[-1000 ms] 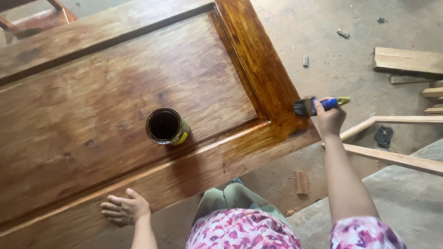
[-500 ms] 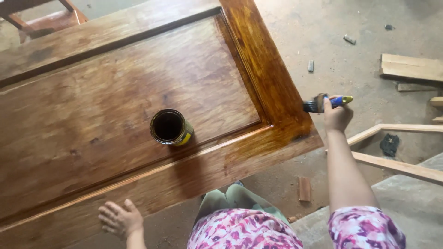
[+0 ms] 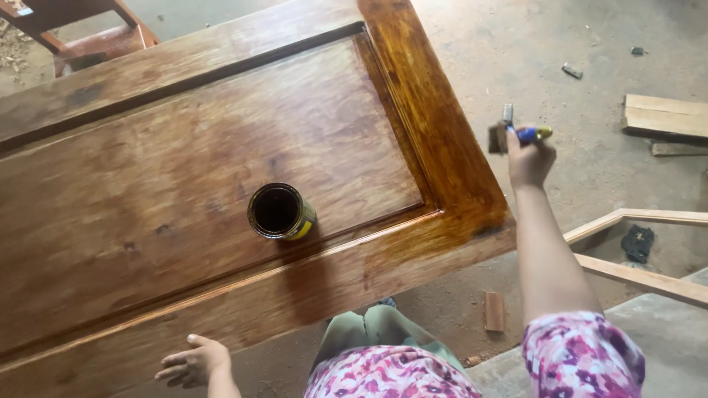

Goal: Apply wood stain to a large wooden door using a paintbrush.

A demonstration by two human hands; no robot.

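A person varnishes a panelled wooden door (image 3: pixel 221 169) laid flat, seen from above. The right hand (image 3: pixel 529 158) is closed around a blue-handled paintbrush (image 3: pixel 516 135), held just off the door's right-hand edge, bristles clear of the wood. The left hand (image 3: pixel 193 362) rests open, fingers loosely spread, at the door's near edge. An open tin of dark varnish (image 3: pixel 280 212) stands on the recessed panel, near its lower right corner. The right stile and the lower corner of the door shine wet and deeper in colour; the panel looks duller. By the look of it, the coating of the frame edge is under way, and the next stroke likely calls for bringing the bristles back onto the wood, or reloading at the tin. Offcuts of timber (image 3: pixel 664 116) lie on the concrete floor beyond the door's right side.
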